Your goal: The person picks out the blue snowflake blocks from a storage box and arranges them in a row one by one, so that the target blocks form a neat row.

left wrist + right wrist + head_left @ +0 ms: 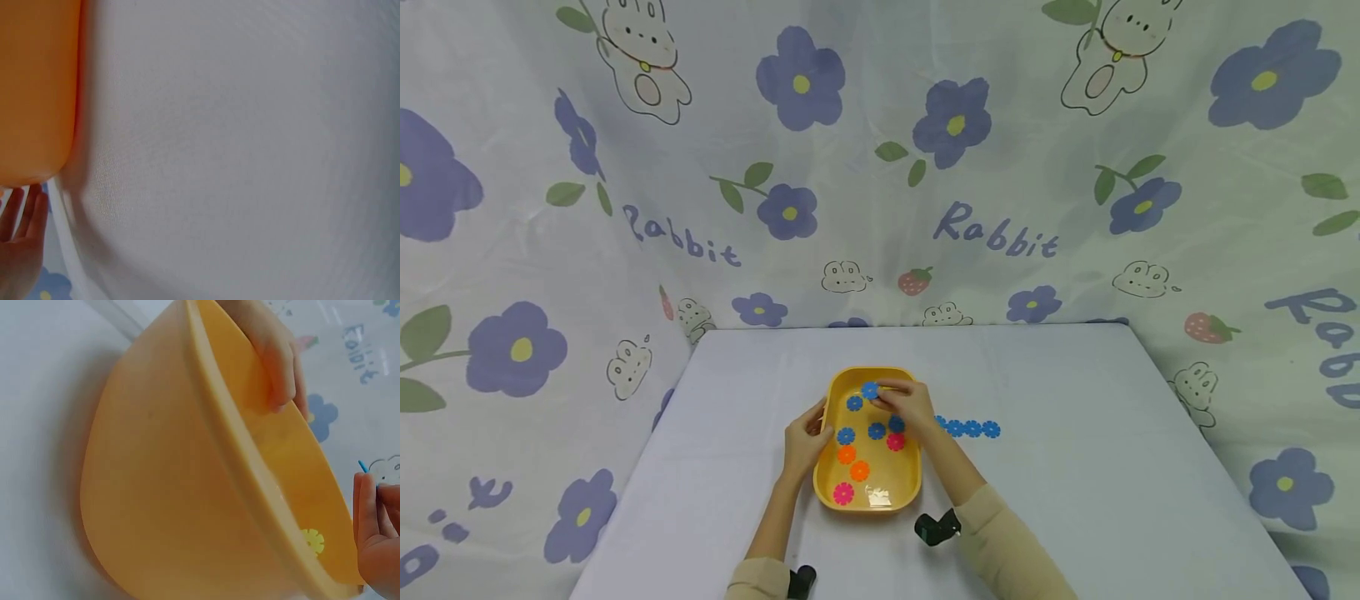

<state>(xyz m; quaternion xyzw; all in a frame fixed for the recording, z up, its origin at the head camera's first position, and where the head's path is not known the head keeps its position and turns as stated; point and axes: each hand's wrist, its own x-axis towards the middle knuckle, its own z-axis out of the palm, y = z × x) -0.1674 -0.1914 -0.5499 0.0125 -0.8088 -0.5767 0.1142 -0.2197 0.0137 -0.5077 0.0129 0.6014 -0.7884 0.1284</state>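
A yellow tray (880, 492) with raised walls holds loose notched plastic discs: several blue ones, orange discs (860, 471) and pink discs (844, 493). My left hand (802, 442) grips its left rim, and in the right wrist view the thumb lies over the inside of the wall. Above the far part of the tray, my right hand (910, 404) pinches a blue disc (870, 390), which shows edge-on in the right wrist view. A yellow disc (314, 542) appears inside the tray there. In the left wrist view, fingers (37, 215) reach the tray's orange-looking outer side (37, 94).
A row of blue discs (973, 428) lies on the white table (1075, 500) to the right of the tray, its left end partly behind my right wrist. Black wrist devices (936, 528) sit at both sleeves. A patterned curtain (865, 150) stands behind the table.
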